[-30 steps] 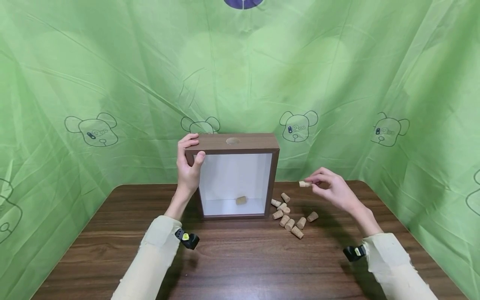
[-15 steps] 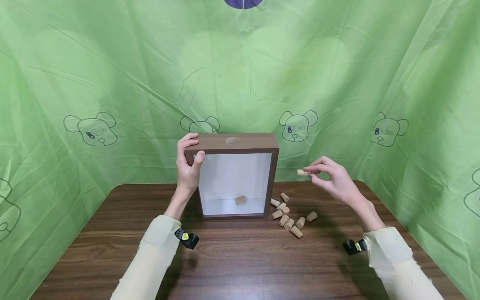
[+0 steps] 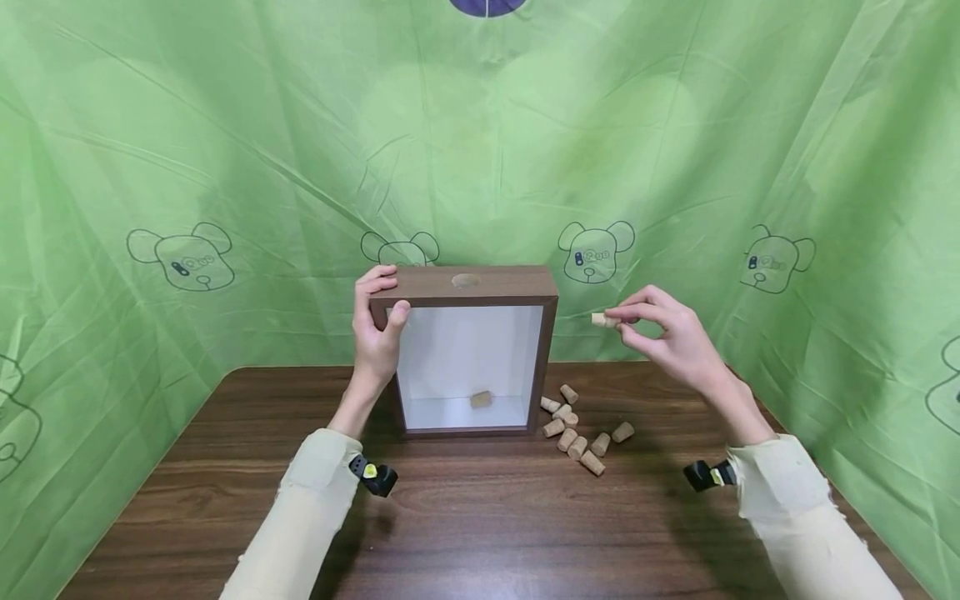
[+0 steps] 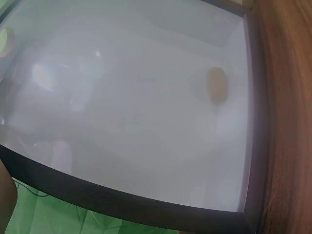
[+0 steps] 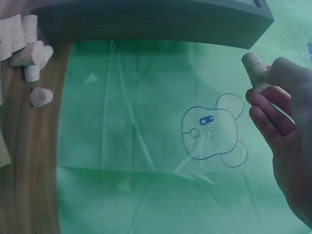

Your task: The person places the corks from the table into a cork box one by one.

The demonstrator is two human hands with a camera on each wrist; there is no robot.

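A brown-framed shadow box [image 3: 549,358] with a clear front stands upright on the table, a round hole [image 3: 466,281] in its top. One cork [image 3: 481,400] lies inside on the white floor; the left wrist view shows this inner cork [image 4: 217,86] through the front. My left hand [image 3: 377,337] grips the box's upper left corner, thumb on the front and fingers over the top. To the right of the box, above the table, my right hand [image 3: 671,333] pinches a cork [image 3: 600,319] between thumb and fingers. In the right wrist view that cork [image 5: 253,68] points up past the fingertips.
Several loose corks [image 3: 577,447] lie in a cluster on the table beside the box's lower right corner. The dark wood table [image 3: 480,517] extends toward me. A green curtain [image 3: 480,150] with bear drawings hangs behind and at both sides.
My right hand has risen with its cork, from near the table's back edge to higher beside the box, shifting slightly left. The left hand and the box have stayed in place.
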